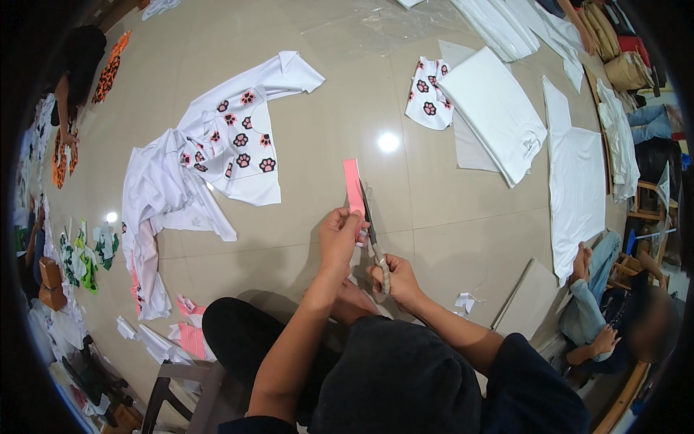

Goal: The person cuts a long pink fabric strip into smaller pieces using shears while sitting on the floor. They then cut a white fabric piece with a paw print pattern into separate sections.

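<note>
My left hand (pixel 337 230) pinches a narrow pink strip (pixel 352 181) with white edges, which points away from me. In my right hand (pixel 399 277) is a pair of scissors (pixel 380 262) with wrapped handles. Their dark blades lie along the strip's right side, close to my left fingers. Whether the blades are cutting the strip I cannot tell. Left of my hands, a white garment with paw-print panels (pixel 242 148) lies crumpled on the tiled floor. Its white sleeve (pixel 210 96) reaches toward the far side.
A folded white cloth stack (pixel 491 108) lies right, beside a paw-print piece (pixel 429 101). Further right are a long white cloth (pixel 577 181) and a seated person (pixel 614 318). Pink scraps (pixel 191 336) lie near a grey plastic chair (pixel 177 383). Another person's arm (pixel 63 108) shows at left.
</note>
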### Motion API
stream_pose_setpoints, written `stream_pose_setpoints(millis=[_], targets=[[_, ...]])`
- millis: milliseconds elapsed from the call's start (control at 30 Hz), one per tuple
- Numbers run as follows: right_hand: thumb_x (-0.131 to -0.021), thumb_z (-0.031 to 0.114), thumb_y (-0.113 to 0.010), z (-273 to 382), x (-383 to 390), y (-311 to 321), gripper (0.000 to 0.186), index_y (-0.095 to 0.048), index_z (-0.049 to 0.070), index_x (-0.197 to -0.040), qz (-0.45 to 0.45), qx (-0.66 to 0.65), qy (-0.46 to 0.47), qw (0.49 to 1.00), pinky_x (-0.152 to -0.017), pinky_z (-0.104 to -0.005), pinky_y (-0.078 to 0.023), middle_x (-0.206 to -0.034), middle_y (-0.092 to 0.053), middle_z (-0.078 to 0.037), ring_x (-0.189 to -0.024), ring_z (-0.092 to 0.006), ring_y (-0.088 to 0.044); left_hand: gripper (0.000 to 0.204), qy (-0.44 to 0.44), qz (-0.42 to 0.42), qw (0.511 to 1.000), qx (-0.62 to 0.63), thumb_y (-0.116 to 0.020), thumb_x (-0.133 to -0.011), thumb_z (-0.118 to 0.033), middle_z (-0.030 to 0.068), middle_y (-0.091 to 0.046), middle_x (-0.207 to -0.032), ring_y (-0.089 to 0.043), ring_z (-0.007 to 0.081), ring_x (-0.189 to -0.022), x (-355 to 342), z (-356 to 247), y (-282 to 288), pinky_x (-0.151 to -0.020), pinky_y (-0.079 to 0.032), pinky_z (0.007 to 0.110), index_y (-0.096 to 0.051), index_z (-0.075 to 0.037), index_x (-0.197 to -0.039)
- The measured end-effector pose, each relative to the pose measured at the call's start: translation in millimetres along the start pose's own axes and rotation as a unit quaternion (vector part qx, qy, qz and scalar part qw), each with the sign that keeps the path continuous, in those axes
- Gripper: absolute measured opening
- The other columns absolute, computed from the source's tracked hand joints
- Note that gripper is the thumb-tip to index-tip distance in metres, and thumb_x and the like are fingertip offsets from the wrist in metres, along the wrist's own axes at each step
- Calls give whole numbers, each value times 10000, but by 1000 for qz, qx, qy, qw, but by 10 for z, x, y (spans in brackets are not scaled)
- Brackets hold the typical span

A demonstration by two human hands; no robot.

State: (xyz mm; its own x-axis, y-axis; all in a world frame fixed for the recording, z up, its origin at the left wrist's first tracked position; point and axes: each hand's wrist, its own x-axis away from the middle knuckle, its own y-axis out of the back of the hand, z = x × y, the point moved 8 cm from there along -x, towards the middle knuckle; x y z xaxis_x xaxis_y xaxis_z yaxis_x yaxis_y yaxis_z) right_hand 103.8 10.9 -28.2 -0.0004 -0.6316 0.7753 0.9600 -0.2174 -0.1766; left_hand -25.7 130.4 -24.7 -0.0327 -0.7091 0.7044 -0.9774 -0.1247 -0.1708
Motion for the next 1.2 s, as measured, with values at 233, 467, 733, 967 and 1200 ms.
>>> stream_pose_setpoints(millis=[233,467,733,967,1200], targets=[[-906,140,-761,108,-44,-107,171,-622,44,-878,-21,5,-16,1000,-504,-265,-457,-708,-609,-17,-526,-112,-589,156,-12,9,1000,19,-715,-966,-217,31,-724,-849,-539,49,-628,-20,50,73,-588,-418,217,-704,-72,-1026],[-903,129,-763,77,-69,-94,160,-638,30,-894,-22,3,-14,1000,-496,-257,-469,-732,-633,-24,-534,-106,-594,141,-5,6,1000,21,-714,-964,-202,30,-722,-851,-529,36,-643,-26,77,86,-575,-396,203,-706,-70,-1014],[-891,112,-768,21,-83,-67,154,-644,23,-904,-22,7,-12,1000,-512,-252,-501,-768,-665,-33,-546,-100,-598,140,-2,4,1000,23,-708,-967,-201,35,-721,-860,-534,39,-641,-35,80,117,-565,-397,209,-711,-61,-975],[-881,102,-763,9,-67,-48,144,-649,14,-891,-25,19,-6,999,-529,-250,-519,-783,-678,-37,-574,-90,-592,294,28,-40,999,7,-730,-995,-287,20,-649,-801,-571,75,-641,-11,56,102,-569,-453,246,-711,-6,-914],[-881,81,-755,-35,-67,-49,128,-644,17,-878,-30,22,-11,999,-528,-251,-522,-776,-674,-33,-579,-86,-583,224,-5,-53,998,25,-722,-997,-197,37,-652,-785,-584,88,-620,-105,133,88,-577,-488,250,-655,-9,-895]])
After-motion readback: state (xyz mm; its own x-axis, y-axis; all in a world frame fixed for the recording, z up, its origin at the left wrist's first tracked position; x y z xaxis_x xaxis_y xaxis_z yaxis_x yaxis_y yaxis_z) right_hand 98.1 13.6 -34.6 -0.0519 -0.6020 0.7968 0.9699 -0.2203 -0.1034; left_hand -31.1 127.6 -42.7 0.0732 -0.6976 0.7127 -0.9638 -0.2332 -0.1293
